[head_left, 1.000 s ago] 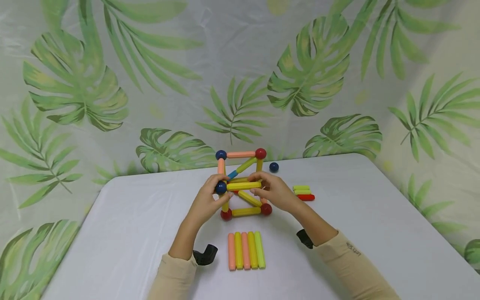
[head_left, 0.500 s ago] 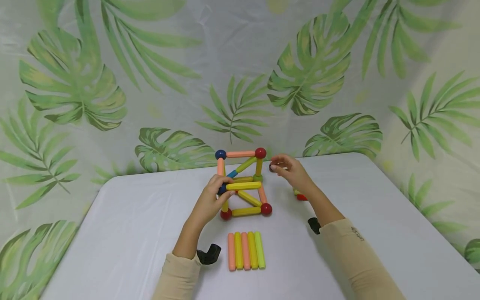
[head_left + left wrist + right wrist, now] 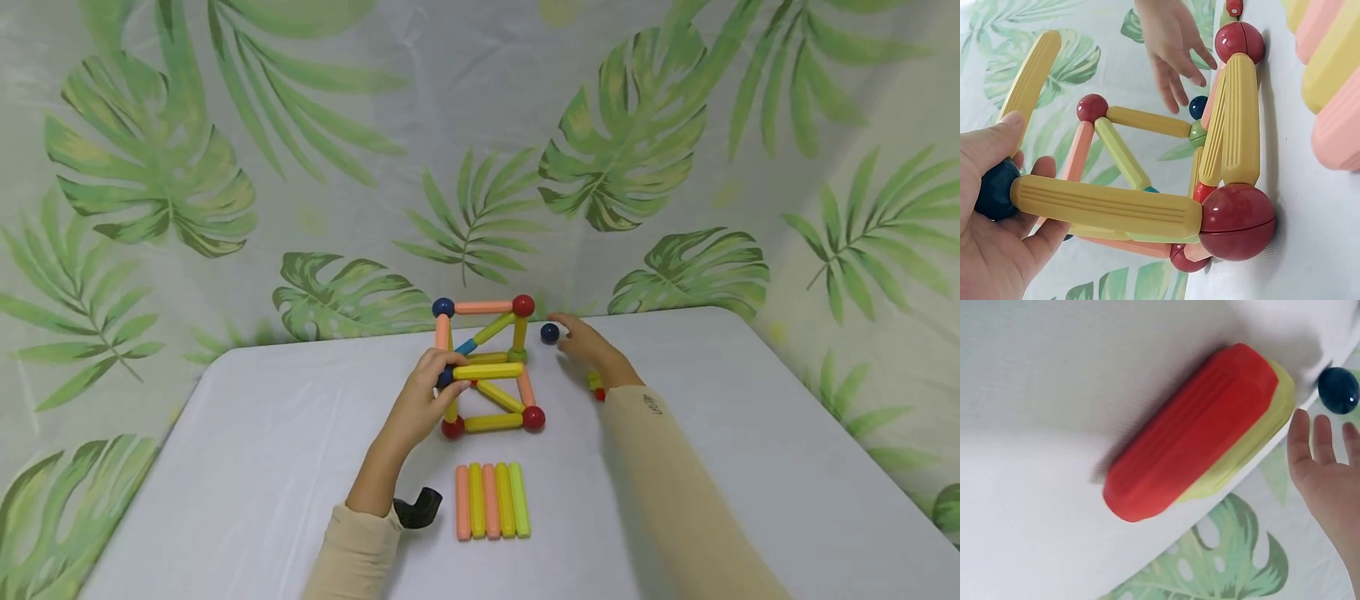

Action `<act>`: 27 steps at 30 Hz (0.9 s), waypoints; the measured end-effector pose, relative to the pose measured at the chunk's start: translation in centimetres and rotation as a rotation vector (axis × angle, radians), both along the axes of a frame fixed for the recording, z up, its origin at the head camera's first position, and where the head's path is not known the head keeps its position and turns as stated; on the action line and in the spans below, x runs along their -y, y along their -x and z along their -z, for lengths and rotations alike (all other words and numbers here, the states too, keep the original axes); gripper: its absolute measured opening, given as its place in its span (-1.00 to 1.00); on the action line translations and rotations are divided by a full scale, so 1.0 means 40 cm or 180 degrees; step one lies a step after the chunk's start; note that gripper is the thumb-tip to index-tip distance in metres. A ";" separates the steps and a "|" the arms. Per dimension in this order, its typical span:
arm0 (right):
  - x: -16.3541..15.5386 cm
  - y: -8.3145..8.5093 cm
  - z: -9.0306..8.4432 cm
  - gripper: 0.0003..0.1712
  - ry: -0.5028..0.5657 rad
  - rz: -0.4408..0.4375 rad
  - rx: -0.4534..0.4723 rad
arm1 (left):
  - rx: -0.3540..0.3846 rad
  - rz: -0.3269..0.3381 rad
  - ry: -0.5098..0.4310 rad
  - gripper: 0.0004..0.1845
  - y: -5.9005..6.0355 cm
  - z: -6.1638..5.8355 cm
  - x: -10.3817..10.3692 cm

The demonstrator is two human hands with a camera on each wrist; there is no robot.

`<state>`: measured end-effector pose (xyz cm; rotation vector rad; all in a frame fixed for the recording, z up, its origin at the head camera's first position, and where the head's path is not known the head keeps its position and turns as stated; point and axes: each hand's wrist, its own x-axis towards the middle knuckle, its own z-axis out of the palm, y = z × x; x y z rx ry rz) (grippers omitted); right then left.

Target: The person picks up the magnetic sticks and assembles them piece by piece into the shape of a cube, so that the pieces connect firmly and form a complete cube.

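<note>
blue ball (image 3: 550, 333) beside stick frame (image 3: 487, 367), right hand (image 3: 588, 346) near

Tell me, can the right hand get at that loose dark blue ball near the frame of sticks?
Probably yes. The right hand lies open with its fingertips just short of the dark blue ball, and only bare table lies between them; the stick frame stands off to one side.

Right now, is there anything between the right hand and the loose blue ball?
No. In the head view only bare white table separates the right hand from the blue ball; the right wrist view shows an open gap too.
</note>
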<state>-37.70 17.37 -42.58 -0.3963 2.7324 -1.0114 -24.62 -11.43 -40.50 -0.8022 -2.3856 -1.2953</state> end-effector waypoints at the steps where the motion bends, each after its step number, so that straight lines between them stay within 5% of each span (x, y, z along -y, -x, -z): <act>1: 0.004 0.002 -0.003 -0.36 -0.0076 -0.0008 0.0037 | -0.0015 -0.0002 -0.0003 -0.74 0.001 -0.001 0.000; 8: 0.020 0.007 0.003 -0.45 -0.0504 -0.0001 -0.0114 | 0.0002 0.0003 0.0021 -0.74 0.002 0.000 0.000; 12: 0.020 0.005 0.014 -0.55 -0.0503 0.0202 0.0042 | 0.0043 -0.0024 0.0030 -0.74 -0.001 0.000 0.002; 19: -0.003 -0.033 -0.007 -0.49 0.0190 0.0274 -0.0174 | 0.0007 -0.0039 0.0030 -0.74 -0.004 -0.002 0.001; 27: -0.011 -0.150 -0.045 -0.47 0.0935 0.0133 -0.0296 | -0.0040 -0.0080 -0.0005 -0.73 -0.005 0.004 -0.003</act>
